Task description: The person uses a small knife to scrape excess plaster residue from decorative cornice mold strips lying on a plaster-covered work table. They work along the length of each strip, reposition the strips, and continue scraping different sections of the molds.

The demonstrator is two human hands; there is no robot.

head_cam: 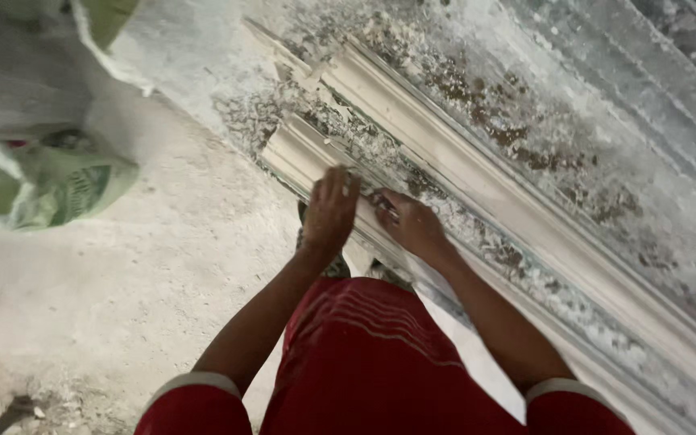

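White plaster moulding (461, 173) lies along the near edge of a crusted worktable (606, 121), and both hands are working its lower end. Left hand (329, 211) rests flat on it, fingers together; right hand (412, 225) presses beside it, though whether it pinches anything is hidden. Smoothing seems underway, calling for steady, even pressure. Pale sacks (42, 181) sit blurred on the floor.

- Moulding (477, 173) you're touching is showing off-white, speckled with brown and grey patches.
- Your shorts (364, 362) are showing red with thin pale stripes; your sleeves (195, 387) are showing red with a pale cuff band.
- Sack (50, 181) is showing white-green with dark green print.
- Floor (163, 266) is looking pale grey, dusted white.
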